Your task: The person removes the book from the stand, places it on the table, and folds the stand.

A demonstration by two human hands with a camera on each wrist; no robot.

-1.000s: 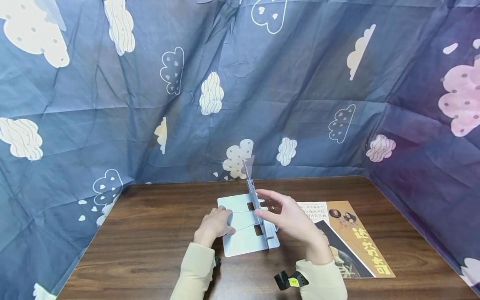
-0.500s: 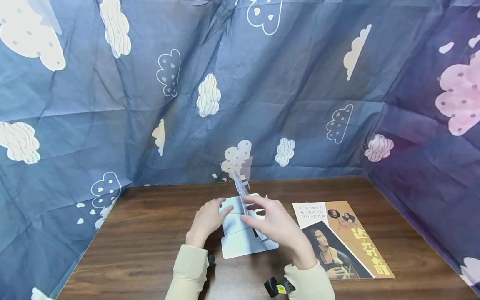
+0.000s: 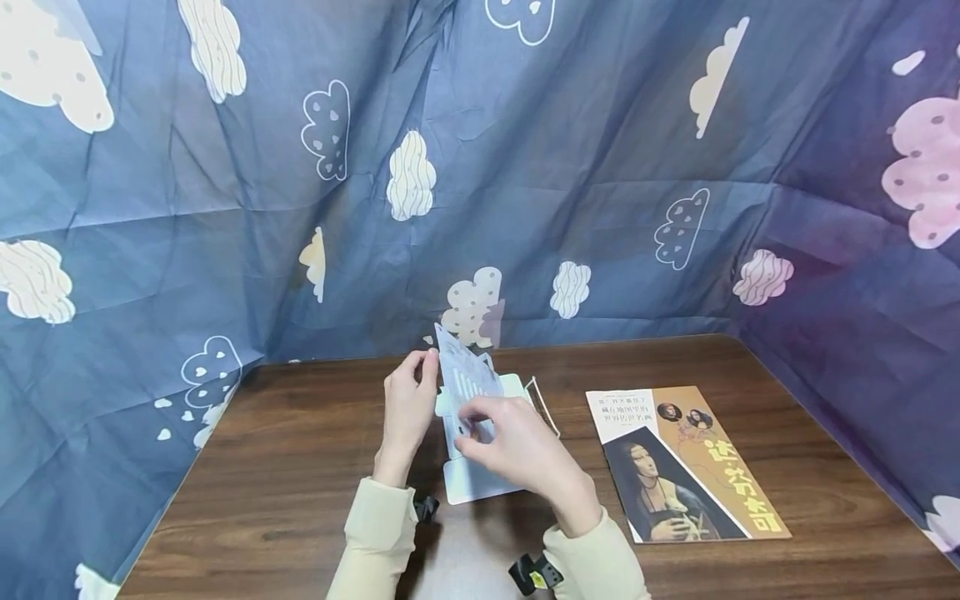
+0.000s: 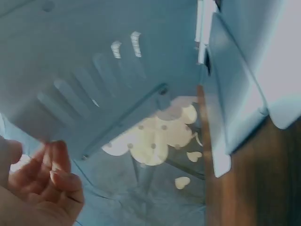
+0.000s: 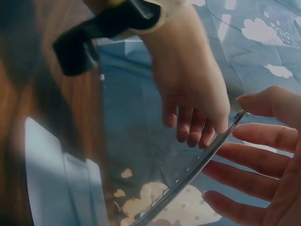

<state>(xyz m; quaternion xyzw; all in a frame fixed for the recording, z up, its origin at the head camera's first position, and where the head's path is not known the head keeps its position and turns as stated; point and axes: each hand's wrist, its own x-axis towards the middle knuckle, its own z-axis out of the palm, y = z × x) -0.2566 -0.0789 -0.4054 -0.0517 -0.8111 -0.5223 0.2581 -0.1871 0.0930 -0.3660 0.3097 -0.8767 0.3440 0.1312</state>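
A pale metal folding stand (image 3: 480, 483), perhaps a book stand, rests on the table, its slotted panel (image 3: 467, 371) tilted up above the base. My right hand (image 3: 513, 442) pinches this panel near its lower edge in the head view; in the right wrist view the thumb and index finger meet at its edge, the other fingers fairly straight. At the panel's upper left edge is my left hand (image 3: 408, 408), fingers bent, tips at the edge. The left wrist view shows these curled fingers (image 4: 61, 165) against the panel corner. The base is partly hidden by my right hand.
A thin wire bracket (image 3: 543, 408) sticks out at the stand's right side. Further right lies a magazine (image 3: 690, 467) with a portrait on its cover. A blue cloud-patterned cloth (image 3: 525, 167) hangs behind the wooden table (image 3: 285, 467).
The panel has swung left from nearly edge-on, showing its slotted face. My left hand has risen from the base to the panel's edge. My right hand has moved left with the panel.
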